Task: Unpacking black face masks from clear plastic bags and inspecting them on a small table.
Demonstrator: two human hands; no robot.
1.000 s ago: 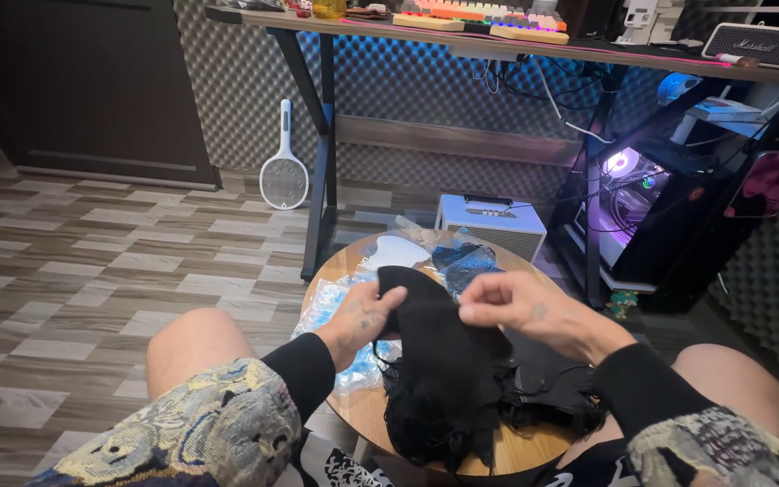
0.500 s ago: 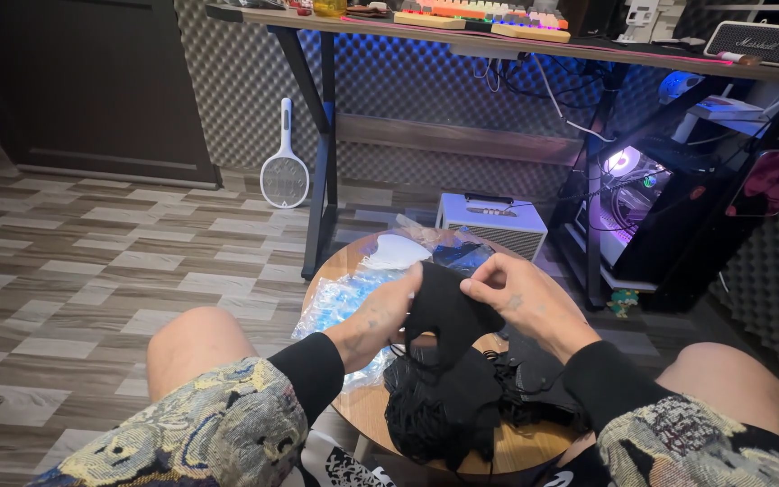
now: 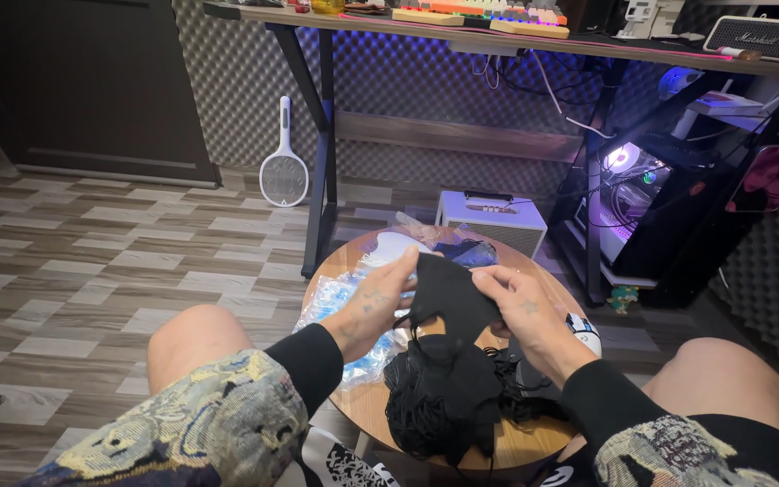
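Black mask point(image 3: 448, 293) held upright, hands.

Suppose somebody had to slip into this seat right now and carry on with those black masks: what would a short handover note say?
Left hand: pinching the left edge of one black face mask, held up above the small round wooden table.
Right hand: gripping the same mask's right side.
Pile of black masks with loose ear loops lies on the table, just below the held one.
Clear plastic bags lie on the table's left, under the left hand.
Done: one mask lifted off the pile.
Left: the pile itself looks unsorted.
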